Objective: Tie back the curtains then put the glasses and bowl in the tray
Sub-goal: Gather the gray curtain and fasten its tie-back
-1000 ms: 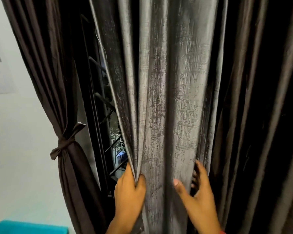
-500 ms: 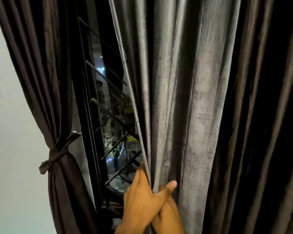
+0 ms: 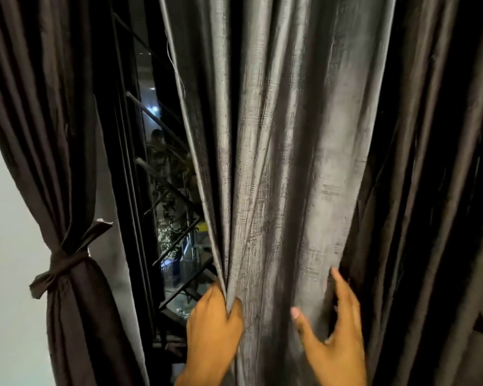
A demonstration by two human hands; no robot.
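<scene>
A grey, shiny curtain [image 3: 290, 162] hangs in folds across the middle of the view. My left hand [image 3: 214, 324] grips its gathered left edge low down. My right hand [image 3: 332, 332] is spread against the fabric further right, thumb in front and fingers reaching behind a fold. At the left, a dark curtain [image 3: 39, 121] is bunched and held by a knotted fabric tie [image 3: 64, 264]. No glasses, bowl or tray are in view.
Between the two curtains a dark window [image 3: 162, 190] with slanted metal bars shows night lights and foliage outside. A pale wall [image 3: 6, 246] lies at the far left. More dark curtain folds [image 3: 444, 190] hang at the right.
My right hand, which overlapped the left at the curtain's edge half a second ago, has moved right and spread on the fabric. The curtain edge has shifted right, uncovering more window.
</scene>
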